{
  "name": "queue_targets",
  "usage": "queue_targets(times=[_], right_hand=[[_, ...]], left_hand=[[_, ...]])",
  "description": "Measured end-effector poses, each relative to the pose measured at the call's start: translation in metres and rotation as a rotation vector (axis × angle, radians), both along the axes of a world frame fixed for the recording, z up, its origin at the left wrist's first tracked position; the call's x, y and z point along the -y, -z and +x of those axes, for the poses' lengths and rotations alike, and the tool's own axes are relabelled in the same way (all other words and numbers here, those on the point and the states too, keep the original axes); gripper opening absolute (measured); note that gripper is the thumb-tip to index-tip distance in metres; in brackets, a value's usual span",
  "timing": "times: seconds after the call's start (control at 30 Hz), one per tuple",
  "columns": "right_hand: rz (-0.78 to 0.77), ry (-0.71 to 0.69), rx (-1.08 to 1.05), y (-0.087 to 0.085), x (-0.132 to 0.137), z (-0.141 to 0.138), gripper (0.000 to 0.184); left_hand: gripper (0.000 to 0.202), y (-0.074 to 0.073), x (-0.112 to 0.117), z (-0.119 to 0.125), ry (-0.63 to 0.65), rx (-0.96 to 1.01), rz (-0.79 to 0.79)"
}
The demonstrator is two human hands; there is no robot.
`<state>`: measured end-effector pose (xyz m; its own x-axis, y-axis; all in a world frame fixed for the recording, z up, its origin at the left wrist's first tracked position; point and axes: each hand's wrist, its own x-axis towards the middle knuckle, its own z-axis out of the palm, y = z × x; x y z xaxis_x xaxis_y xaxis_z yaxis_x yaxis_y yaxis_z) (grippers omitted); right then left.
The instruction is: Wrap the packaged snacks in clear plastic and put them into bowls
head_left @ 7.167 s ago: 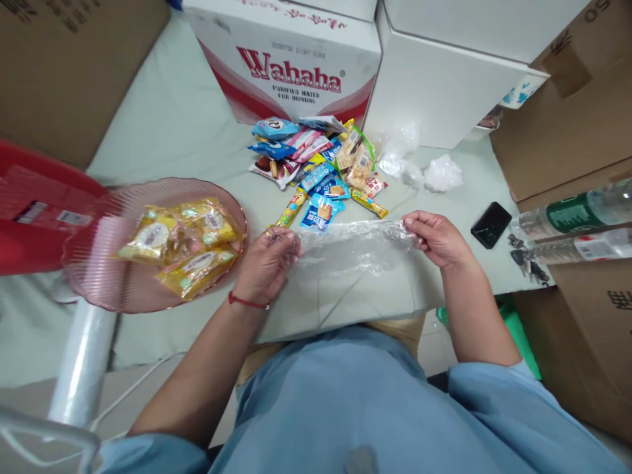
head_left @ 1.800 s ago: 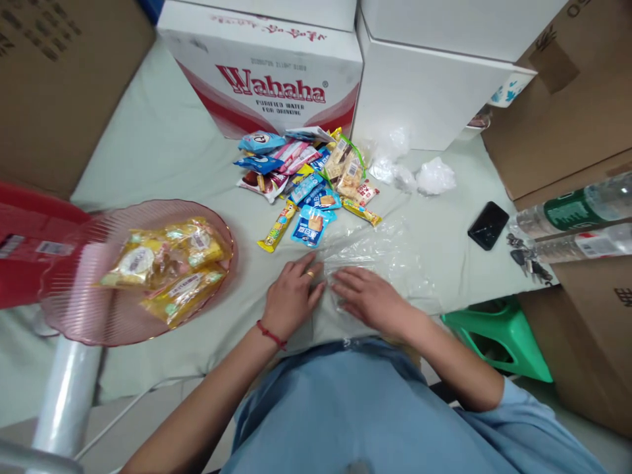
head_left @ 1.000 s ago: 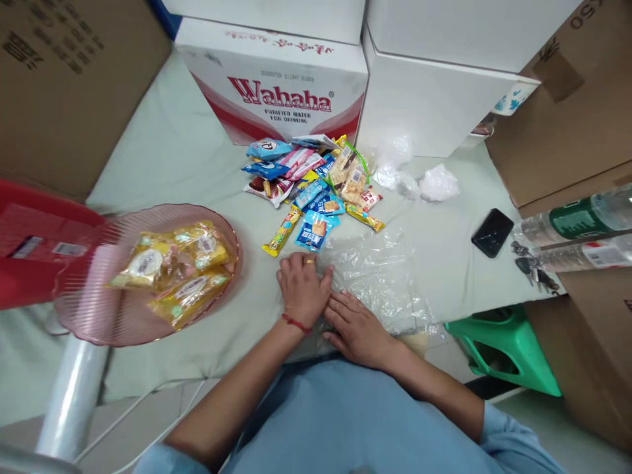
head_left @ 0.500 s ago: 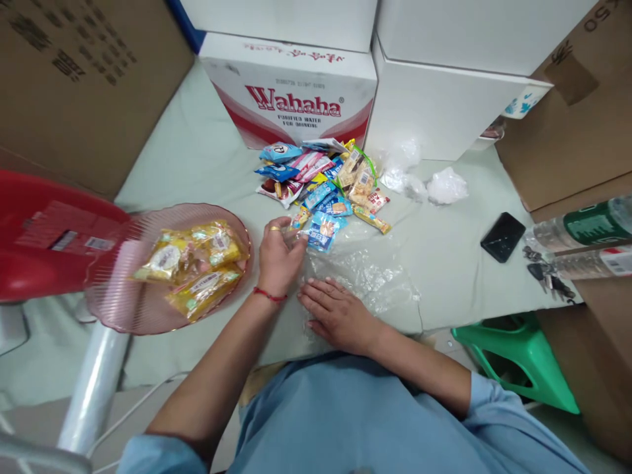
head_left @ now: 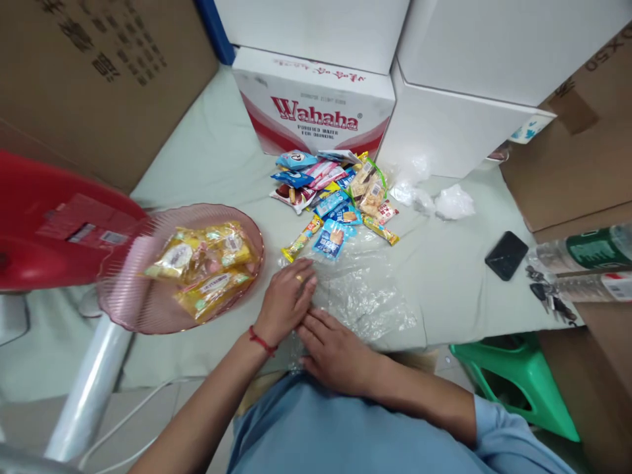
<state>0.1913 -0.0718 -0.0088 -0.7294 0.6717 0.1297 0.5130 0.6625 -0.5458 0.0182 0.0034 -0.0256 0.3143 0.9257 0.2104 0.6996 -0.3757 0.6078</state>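
A sheet of clear plastic film lies crinkled on the pale green cloth in front of me. My left hand rests flat on the film's left edge, fingers stretched out, a ring on one finger and a red cord at the wrist. My right hand lies flat on the film's near edge, right beside the left hand, fingers together and extended. Just beyond the film sits a pile of small snack packets. A pink ribbed plate to the left holds yellow wrapped snack bundles.
A Wahaha water carton and white boxes stand behind the pile, brown cartons at both sides. Crumpled plastic, a black phone, keys and bottles lie right. A film roll, red chair and green stool surround.
The film, once held stretched between both hands, now lies on the cloth. My left hand reached toward the packets half a second ago and has come back onto the film beside my right hand.
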Motion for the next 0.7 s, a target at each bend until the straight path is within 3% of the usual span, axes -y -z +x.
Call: queue_targets(times=[0.1, 0.23, 0.37, 0.47, 0.57, 0.7], right_hand=[[-0.003, -0.02, -0.044, -0.022, -0.025, 0.023, 0.032], [0.04, 0.278, 0.052, -0.056, -0.094, 0.054, 0.03], [0.086, 0.315, 0.309, -0.076, -0.169, 0.041, 0.029], [0.112, 0.313, 0.456, -0.073, -0.207, 0.002, 0.031], [0.202, 0.335, 0.517, -0.059, -0.228, -0.04, 0.041], [0.236, 0.391, 0.577, -0.045, -0.243, -0.064, 0.045]], left_hand=[[0.037, 0.012, 0.007, -0.004, 0.041, -0.099, 0.032], [0.048, 0.011, 0.016, 0.0, 0.119, -0.252, 0.052], [0.055, 0.007, 0.018, 0.001, 0.145, -0.286, 0.055], [0.055, 0.007, 0.017, 0.0, 0.149, -0.271, 0.048], [0.054, 0.008, 0.016, -0.001, 0.157, -0.262, 0.037], [0.054, 0.008, 0.015, -0.001, 0.161, -0.256, 0.023]])
